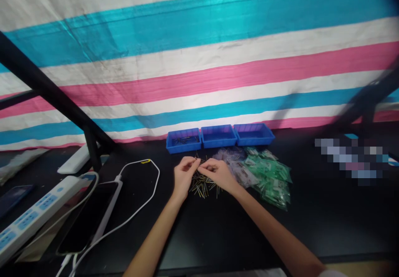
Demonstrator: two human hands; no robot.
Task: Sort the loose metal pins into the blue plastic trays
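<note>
A loose pile of thin metal pieces (202, 185), some golden and some grey, lies on the black table. Over its upper part my left hand (184, 175) and my right hand (219, 172) meet, fingertips pinched close together. Whatever they hold is too small to make out. Just behind the hands stands a blue tray (183, 140) with some thin dark pieces inside. Beside it are a middle blue tray (218, 136) and a right blue tray (254, 134). Green plastic bags (271, 175) and clear purplish bags (240, 167) lie to the right of my right hand.
On the left are a white power strip (39, 210), a dark-screened phone (89, 219) and a looping white cable (157, 181). A black metal frame (59, 98) rises there before a striped sheet (199, 69). A pixelated patch covers something at the right.
</note>
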